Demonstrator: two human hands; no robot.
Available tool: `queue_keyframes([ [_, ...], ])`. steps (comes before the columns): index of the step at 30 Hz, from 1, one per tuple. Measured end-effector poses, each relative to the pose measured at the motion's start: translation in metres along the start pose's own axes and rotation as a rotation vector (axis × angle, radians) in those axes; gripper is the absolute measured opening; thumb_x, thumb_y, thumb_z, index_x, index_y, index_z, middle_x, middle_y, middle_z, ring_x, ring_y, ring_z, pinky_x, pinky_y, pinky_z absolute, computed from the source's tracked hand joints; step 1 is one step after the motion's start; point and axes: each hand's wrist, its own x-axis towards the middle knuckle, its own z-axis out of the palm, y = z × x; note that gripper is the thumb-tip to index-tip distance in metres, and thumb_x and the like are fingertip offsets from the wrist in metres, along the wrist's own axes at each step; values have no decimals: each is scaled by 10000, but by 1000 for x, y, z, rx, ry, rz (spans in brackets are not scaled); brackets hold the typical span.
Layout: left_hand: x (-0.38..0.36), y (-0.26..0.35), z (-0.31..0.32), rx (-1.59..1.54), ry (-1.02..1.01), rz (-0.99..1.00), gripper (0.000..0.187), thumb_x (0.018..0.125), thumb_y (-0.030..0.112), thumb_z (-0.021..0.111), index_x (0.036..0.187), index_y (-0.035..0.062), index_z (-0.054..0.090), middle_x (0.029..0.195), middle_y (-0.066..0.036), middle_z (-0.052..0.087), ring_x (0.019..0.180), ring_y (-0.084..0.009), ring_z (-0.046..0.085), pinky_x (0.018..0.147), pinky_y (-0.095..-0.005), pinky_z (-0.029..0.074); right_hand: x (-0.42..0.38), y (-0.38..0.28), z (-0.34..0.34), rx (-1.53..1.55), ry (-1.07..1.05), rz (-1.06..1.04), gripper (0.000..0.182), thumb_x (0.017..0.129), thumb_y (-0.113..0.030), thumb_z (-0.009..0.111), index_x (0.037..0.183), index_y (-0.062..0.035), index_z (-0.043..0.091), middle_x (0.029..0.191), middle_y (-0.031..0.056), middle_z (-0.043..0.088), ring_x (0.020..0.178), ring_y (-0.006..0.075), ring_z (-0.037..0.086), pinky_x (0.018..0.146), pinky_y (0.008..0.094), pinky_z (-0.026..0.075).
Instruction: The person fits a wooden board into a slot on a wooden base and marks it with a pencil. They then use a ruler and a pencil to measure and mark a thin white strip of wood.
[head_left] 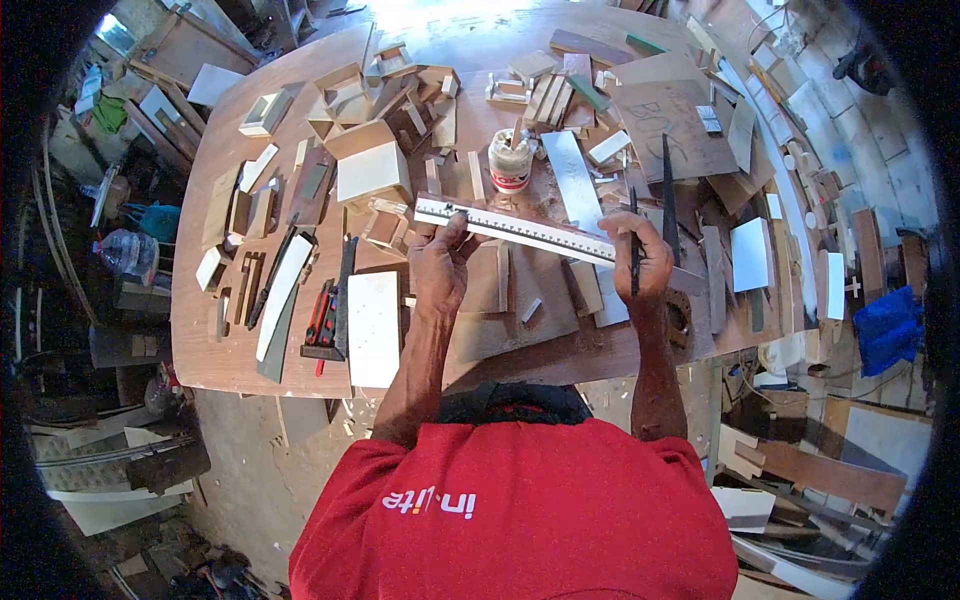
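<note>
While the left hand [440, 262] pinches the ruler [525, 233] near one end, thumb on top, the right hand [650, 258] closes round a dark pencil [633, 245] at the other; whether it also grips the ruler, I cannot tell. The ruler is over the worktop [205, 345], between the jar [511, 165] and the near edge. Room is tight: wooden boxes [368, 175] crowd the area left of the jar, a white board [573, 175] lies just right of it, and more bare surface shows beyond it, toward the far edge. The ruler's long axis runs crosswise on a slant, its left end pointing away from the red shirt [520, 520], its right end nearer.
</note>
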Motion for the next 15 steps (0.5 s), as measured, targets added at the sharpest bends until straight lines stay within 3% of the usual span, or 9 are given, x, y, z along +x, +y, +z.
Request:
queue_keyframes([
  [2,0,-1,0,-6,5,0,173,924,55,574,1090,34,617,945,-65,675,823,-167,652,704,-303,551,0,-2,1,27,5,14,119,917,-34,529,935,5,640,870,96,688,817,159,642,744,291,491],
  [4,3,-3,-3,0,18,-15,164,927,46,560,1080,31,619,954,-73,678,822,-172,653,708,-315,556,1,-4,2,-18,58,0,128,876,-17,567,952,-40,667,879,105,694,797,257,645,746,345,488],
  [8,2,-4,-5,-13,-5,-16,161,932,35,537,1073,26,615,977,-92,677,867,-195,660,739,-324,559,-4,2,3,36,21,2,135,858,-31,616,982,-35,670,885,117,696,808,268,661,740,345,500],
  [15,5,-6,-9,3,-45,-9,194,928,24,524,1101,30,612,1040,-107,662,946,-232,660,773,-342,557,4,-14,-9,-128,-214,-42,298,776,-172,745,1034,-49,663,910,164,687,859,333,667,760,380,510],
])
